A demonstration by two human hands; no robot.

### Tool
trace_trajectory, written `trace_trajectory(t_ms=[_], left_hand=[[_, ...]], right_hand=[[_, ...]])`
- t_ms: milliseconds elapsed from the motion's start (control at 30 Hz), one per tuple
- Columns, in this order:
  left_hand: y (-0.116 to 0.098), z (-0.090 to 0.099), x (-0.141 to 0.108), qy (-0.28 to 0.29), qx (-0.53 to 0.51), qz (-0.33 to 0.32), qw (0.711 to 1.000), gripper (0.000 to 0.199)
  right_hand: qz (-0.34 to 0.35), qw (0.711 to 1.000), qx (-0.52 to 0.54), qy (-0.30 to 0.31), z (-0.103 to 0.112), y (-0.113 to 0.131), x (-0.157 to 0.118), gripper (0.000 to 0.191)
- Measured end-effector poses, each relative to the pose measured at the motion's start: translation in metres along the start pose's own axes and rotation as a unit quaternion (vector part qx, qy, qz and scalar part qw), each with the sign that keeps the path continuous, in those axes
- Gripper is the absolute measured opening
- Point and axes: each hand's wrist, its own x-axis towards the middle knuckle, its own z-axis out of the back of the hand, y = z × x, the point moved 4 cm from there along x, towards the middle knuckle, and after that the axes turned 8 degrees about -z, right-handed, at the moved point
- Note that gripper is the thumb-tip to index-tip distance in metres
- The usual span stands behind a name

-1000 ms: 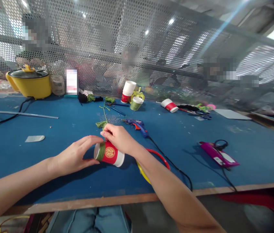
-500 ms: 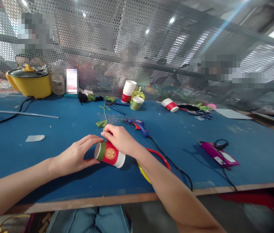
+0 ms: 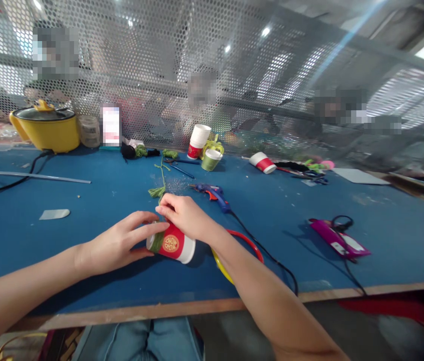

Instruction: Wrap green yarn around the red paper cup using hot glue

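Note:
A red and white paper cup [image 3: 177, 246] lies tilted on its side above the blue table, with green yarn wound around its left end. My left hand [image 3: 124, 239] grips that end, thumb below and fingers across the top. Just above the cup, my right hand [image 3: 182, 213] is pinched on the green yarn [image 3: 157, 192], whose loose part trails away over the table. Behind my right hand lies a blue glue gun [image 3: 214, 194], its black cord running to the right.
Paper cups [image 3: 199, 138] stand at the back, and another cup [image 3: 263, 163] lies on its side. A yellow pot [image 3: 52, 131] is at the back left. To the right is a purple packet [image 3: 338, 239] with a black cable. A perforated metal screen [image 3: 152, 65] borders the table.
My left fingers have shifted right over the top of the cup, and the cup has turned slightly. My right hand has barely moved.

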Motion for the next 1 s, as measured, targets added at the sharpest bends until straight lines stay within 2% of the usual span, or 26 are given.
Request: trace_trajectory(t_ms=[267,367,433,533,667,767,800,867,933,1000], left_hand=[[0.000,-0.001,-0.001,0.021,0.013,0.003,1.000,0.052],[0.001,-0.002,-0.002,0.026,0.008,0.015,1.000,0.050],[0.002,-0.002,-0.002,0.026,0.003,0.022,0.999,0.048],[0.003,-0.002,-0.001,0.013,0.001,0.028,1.000,0.045],[0.004,0.001,-0.001,0.000,0.014,0.025,1.000,0.043],[0.004,0.003,-0.001,-0.002,0.029,0.020,0.999,0.041],[0.005,0.004,-0.001,-0.001,0.034,0.021,0.999,0.040],[0.005,0.005,-0.001,-0.007,0.043,0.014,0.999,0.038],[0.007,0.005,-0.002,-0.012,0.050,0.010,0.999,0.036],[0.009,0.004,-0.002,-0.017,0.059,0.011,0.998,0.036]], right_hand=[[0.024,0.999,0.037,0.017,-0.004,0.001,0.006,0.016],[0.006,0.999,0.042,0.027,-0.007,-0.005,0.011,0.016],[-0.019,0.999,0.039,0.014,-0.003,-0.011,0.013,0.018],[-0.048,0.997,0.043,-0.042,0.017,-0.021,0.012,0.024],[-0.087,0.982,0.050,-0.159,0.070,-0.042,0.003,0.026],[-0.165,0.952,-0.064,-0.250,0.104,-0.069,-0.004,0.023],[-0.203,0.940,-0.116,-0.247,0.109,-0.080,-0.005,0.021],[-0.271,0.925,-0.186,-0.188,0.106,-0.102,-0.005,0.021],[-0.302,0.923,-0.196,-0.135,0.095,-0.119,-0.004,0.023],[-0.309,0.924,-0.187,-0.122,0.084,-0.130,-0.001,0.024]])
